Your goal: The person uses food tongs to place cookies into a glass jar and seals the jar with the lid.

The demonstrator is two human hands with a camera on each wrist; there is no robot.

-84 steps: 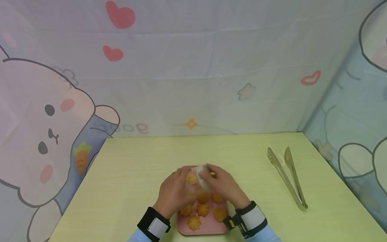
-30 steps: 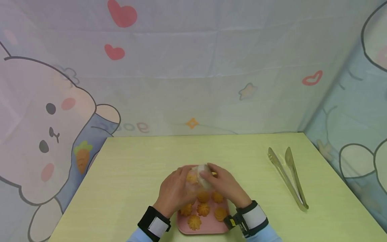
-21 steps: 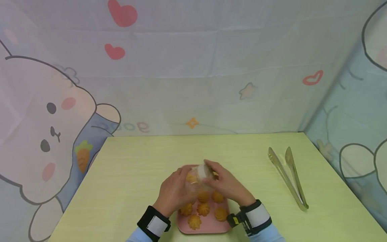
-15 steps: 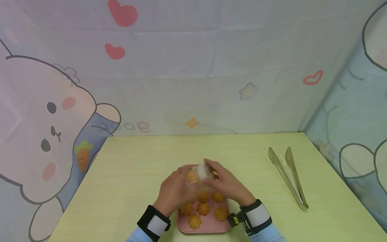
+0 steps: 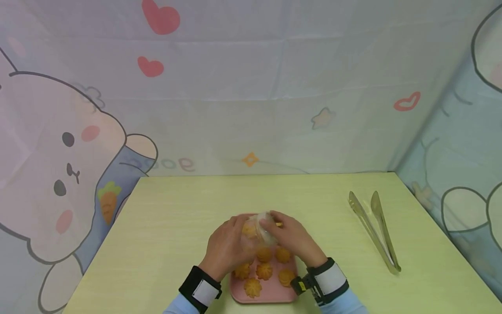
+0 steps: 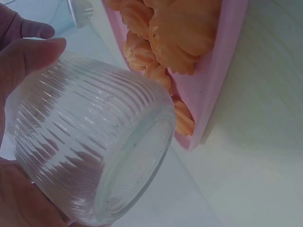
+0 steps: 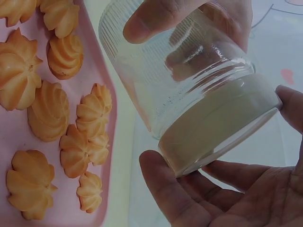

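A clear ribbed glass jar (image 6: pixel 90 137) is tilted on its side close over the far part of a pink tray (image 5: pixel 266 299). My left hand (image 5: pixel 226 249) grips the jar's body, fingers and thumb wrapped round the glass. A pale screw lid (image 7: pixel 220 125) covers the mouth, and my right hand (image 5: pixel 293 236) holds its rim between thumb and fingers, as the right wrist view shows. No contents show through the glass. Several golden swirled cookies (image 5: pixel 264 271) lie on the tray below; the hands hide the far ones in the head view.
Metal tongs (image 5: pixel 385 231) lie spread on the pale yellow table (image 5: pixel 168 226) to the right of the tray. Behind the table hangs a printed cloth (image 5: pixel 219 78) with hearts and cartoon animals; more cloth lines the right side.
My right hand has turned on the lid: half a second ago it was rotated further out to the right, and now its wrist is back closer in. The left hand stays put.
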